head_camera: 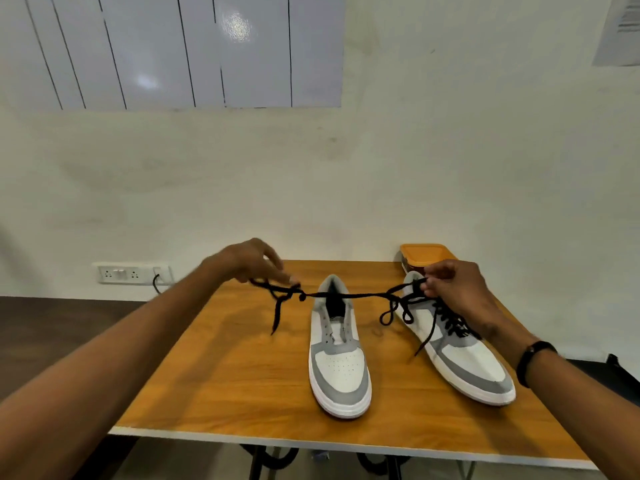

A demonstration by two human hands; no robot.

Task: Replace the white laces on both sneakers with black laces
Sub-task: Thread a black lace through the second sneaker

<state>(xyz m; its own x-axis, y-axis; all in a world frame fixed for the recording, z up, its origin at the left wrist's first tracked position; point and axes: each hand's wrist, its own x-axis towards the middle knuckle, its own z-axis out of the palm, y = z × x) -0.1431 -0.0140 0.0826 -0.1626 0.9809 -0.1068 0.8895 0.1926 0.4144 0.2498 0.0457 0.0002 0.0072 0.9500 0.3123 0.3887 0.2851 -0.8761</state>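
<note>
Above the desk's (221, 375) far edge: black lace (346, 295), long axis left–right, pinched between left grip (256, 265) and right grip (450, 282); unlaced sneaker (339, 355) directly beneath, between both.

I see a wooden counter (221, 368) filling the lower middle of the frame. An unlaced grey-and-white sneaker (337, 355) rests on it at centre, a black-laced sneaker (464, 355) at right, an orange-lidded container (424, 254) at its far right edge.

The right hand (453, 289) hides part of the laced sneaker (460, 344) and the orange-lidded container (424, 254) behind it.
</note>
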